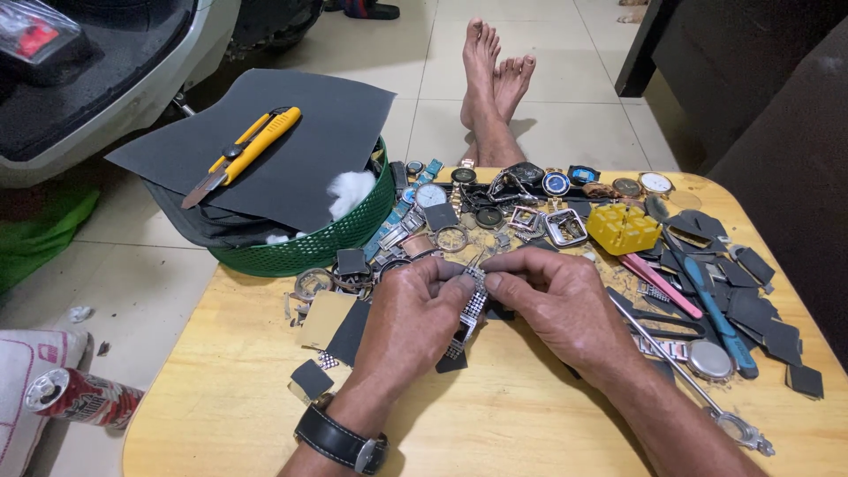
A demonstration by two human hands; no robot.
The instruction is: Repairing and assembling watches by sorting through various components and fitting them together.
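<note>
Both my hands meet over the middle of a light wooden table (495, 415). My left hand (411, 314) and my right hand (561, 305) pinch a silver metal link watch bracelet (473, 309) between thumb and fingers; the bracelet hangs down between them toward the tabletop. A black strap watch (340, 439) sits on my left wrist. Small dark squares of abrasive paper (311, 378) lie under and beside my hands.
Several watches, cases and bands (495, 199) are scattered at the table's far side. A yellow block (623, 228), pink and blue tools (698, 296) and a long metal tool (680, 367) lie right. A green basket (309, 247) holds dark sheets and a yellow utility knife (243, 152). My bare feet (495, 84) rest beyond.
</note>
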